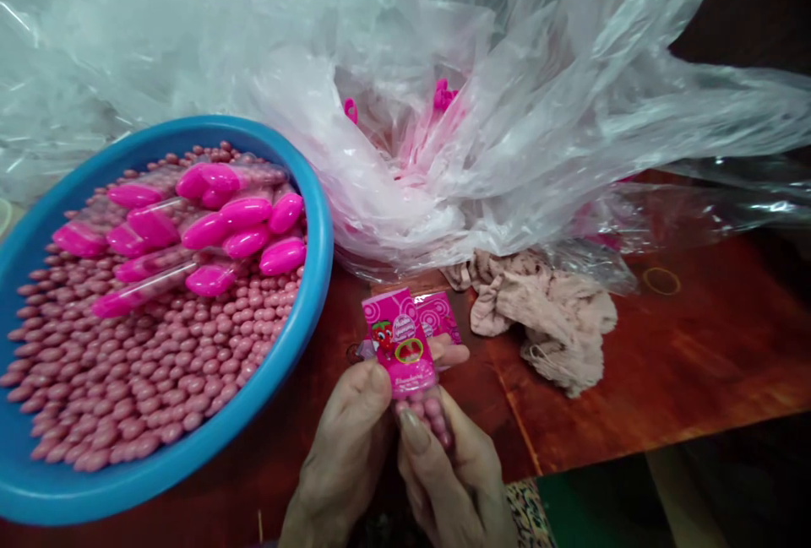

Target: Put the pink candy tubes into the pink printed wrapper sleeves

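Note:
Low in the middle of the view, both hands hold a small clear candy pack with a bright pink strawberry label (400, 345). Pink round candies (427, 415) show through its lower end. My right hand (453, 468) pinches that lower end between thumb and fingers. At the label's left edge is the thumb of my left hand (345, 438), its fingers closed and partly hidden behind the pack. Another pink printed label (440, 314) shows just behind the first; whether it is held or lies on the table I cannot tell.
On the left stands a blue basin (320, 219) of pink candies (158, 387), topped with several pink-capped clear packs (209, 231). A crumpled clear plastic bag (532, 143) with pink pieces inside spreads behind. A beige cloth (551, 311) and a rubber band (661, 280) lie on the brown table (634, 379).

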The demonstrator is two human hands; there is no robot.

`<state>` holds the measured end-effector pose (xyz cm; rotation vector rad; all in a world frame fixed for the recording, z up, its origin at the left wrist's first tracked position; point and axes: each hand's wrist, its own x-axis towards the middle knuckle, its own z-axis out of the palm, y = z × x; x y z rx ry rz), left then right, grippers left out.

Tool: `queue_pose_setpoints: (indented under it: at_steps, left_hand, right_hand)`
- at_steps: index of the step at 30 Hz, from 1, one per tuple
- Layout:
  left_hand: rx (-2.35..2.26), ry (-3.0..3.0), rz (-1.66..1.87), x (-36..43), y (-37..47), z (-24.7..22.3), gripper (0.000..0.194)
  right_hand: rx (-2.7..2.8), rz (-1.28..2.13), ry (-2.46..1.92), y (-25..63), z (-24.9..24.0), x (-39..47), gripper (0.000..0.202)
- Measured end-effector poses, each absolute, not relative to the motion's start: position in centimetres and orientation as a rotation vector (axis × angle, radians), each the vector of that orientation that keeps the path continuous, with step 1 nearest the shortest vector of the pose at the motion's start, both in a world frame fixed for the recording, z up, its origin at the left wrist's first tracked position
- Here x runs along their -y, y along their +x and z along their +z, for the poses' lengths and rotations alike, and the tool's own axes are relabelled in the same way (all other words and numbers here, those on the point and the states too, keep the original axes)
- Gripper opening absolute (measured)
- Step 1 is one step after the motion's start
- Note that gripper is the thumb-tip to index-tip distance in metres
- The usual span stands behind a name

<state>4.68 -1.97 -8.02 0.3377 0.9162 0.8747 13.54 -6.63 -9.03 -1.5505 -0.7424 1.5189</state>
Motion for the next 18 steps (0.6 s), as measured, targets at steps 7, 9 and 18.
queue_pose_setpoints:
  at_steps: [7,9,18]
  left_hand:
    - [-1.07,0.384,0.864,3.0,6.1,-7.9,0.04]
    - [-1.083,0.398,0.837,3.3,6.3,-8.1,0.042]
    - [-0.928,0.322,0.901,3.0,5.4,-7.9,0.051]
  right_hand:
    - [0.507,1.395,-1.641,13.0,-9.1,7.3,0.044]
    - [0.514,1.381,-1.655,13.1,-9.3,7.4,0.043]
    - [0.811,1.193,-1.851,13.0,-9.4,7.4,0.059]
